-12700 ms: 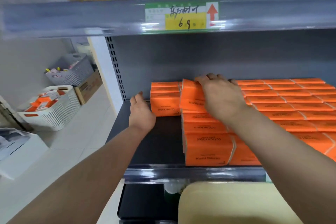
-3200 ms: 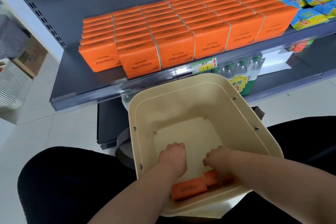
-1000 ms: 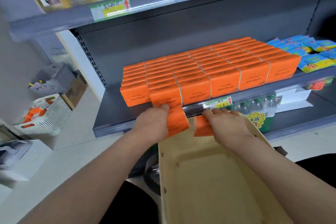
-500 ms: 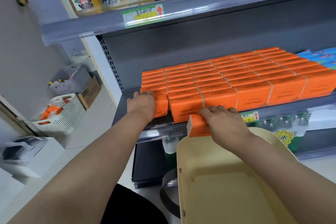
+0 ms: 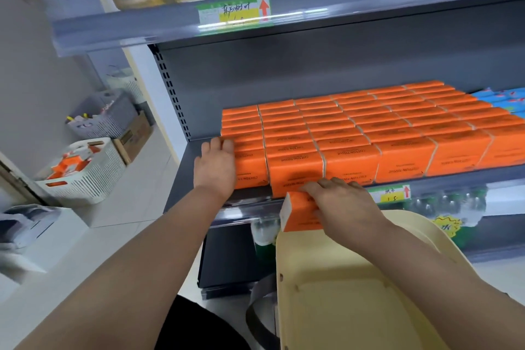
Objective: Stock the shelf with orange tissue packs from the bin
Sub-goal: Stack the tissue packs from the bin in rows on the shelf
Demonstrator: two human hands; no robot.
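1. From my remote feed, the left hand (image 5: 216,170) lies flat and open, fingers extended, against the left side of the leftmost front tissue pack (image 5: 250,169) on the grey shelf (image 5: 181,179). It grips nothing that I can see.
2. The right hand (image 5: 345,203) is closed over one orange tissue pack (image 5: 298,214), thumb side hidden from me. This pack is held just in front of the shelf's front edge, below the front row, with its white end facing left.
3. The shelf carries a block of orange tissue packs (image 5: 349,128) standing in close rows from front to back. The leftmost column sits slightly back of the neighbouring front pack (image 5: 295,172).
4. A strip of bare shelf remains to the left of the block, beside the left hand.
5. The cream bin (image 5: 341,293) sits directly below the right forearm. The part of its interior that I can see holds no packs.
6. Blue packets (image 5: 508,99) occupy the shelf to the right of the orange block.
7. A price label (image 5: 392,193) is fixed to the shelf's front rail, right of the right hand.
8. A white basket (image 5: 91,176) with orange items stands on the floor at left, well apart from the shelf.
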